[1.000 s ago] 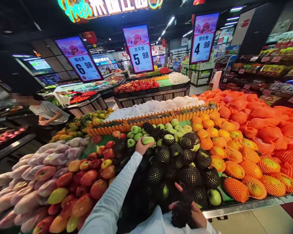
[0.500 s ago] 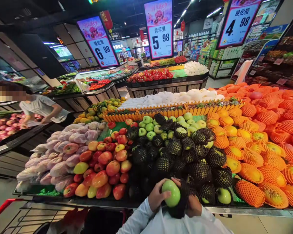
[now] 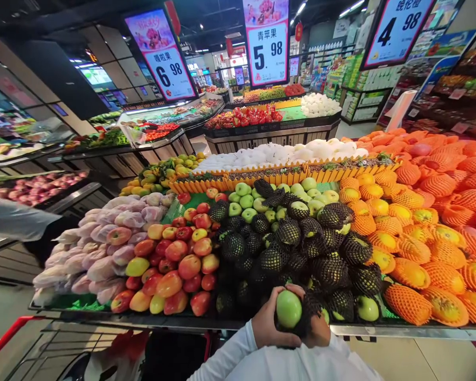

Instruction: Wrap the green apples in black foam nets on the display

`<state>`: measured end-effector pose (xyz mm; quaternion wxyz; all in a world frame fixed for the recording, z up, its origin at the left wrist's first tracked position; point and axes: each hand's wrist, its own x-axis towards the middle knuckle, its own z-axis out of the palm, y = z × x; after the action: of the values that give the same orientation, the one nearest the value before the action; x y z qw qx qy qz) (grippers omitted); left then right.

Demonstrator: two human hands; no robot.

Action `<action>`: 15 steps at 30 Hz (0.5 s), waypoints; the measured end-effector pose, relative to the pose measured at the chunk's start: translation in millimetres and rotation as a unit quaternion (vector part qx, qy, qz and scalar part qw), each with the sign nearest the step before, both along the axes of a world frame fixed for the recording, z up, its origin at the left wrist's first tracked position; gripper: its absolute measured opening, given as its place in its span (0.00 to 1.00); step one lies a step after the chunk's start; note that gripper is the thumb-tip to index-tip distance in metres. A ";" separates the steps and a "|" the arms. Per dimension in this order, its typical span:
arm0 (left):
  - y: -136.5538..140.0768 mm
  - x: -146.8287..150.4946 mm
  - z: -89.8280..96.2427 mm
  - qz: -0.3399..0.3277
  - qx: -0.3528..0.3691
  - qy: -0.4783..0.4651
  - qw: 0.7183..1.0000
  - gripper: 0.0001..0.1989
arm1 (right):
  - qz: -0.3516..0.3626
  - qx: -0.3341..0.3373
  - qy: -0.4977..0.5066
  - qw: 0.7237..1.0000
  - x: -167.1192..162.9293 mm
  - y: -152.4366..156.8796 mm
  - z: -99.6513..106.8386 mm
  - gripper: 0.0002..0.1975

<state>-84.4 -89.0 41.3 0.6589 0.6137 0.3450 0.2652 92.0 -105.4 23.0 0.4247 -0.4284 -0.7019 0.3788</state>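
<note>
Low in the middle of the view, my left hand (image 3: 266, 321) is wrapped round a bare green apple (image 3: 289, 309), thumb below and fingers over the top. Just right of the apple, a black foam net (image 3: 311, 307) bunches up against my right hand (image 3: 318, 332). That hand's fingers are curled in on the net and partly hidden by it. Beyond both hands lies a pile of green apples in black nets (image 3: 273, 256), with bare green apples (image 3: 246, 201) behind them.
Red apples (image 3: 176, 251) and wrapped fruit (image 3: 107, 248) lie to the left, netted oranges (image 3: 412, 270) to the right. The stand's metal edge (image 3: 381, 331) runs before me. A shopping cart (image 3: 43, 338) is at lower left. A person's sleeve (image 3: 21, 217) shows at the left edge.
The green apple in my left hand has shifted slightly right and up, closer to my right hand. The person at left has moved mostly out of view. The camera has tilted down a little.
</note>
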 end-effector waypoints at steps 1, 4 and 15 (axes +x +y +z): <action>-0.8 -0.3 -0.5 0.005 -0.011 -0.009 1.000 0.53 | -0.001 0.001 0.001 1.000 -1.5 -1.0 -2.4 0.44; -0.7 -2.5 -1.6 0.035 -0.046 -0.044 0.997 0.47 | -0.008 0.013 0.002 1.000 -6.6 -3.6 -6.8 0.40; 16.3 -50.8 -19.6 0.235 -0.404 -0.276 0.840 0.28 | -0.130 0.173 -0.058 0.975 -48.6 -25.9 1.3 0.18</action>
<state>-135.2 -72.6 21.7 0.8340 0.0946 0.3597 0.4075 43.4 -131.4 24.3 0.4964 -0.4572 -0.7185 0.1680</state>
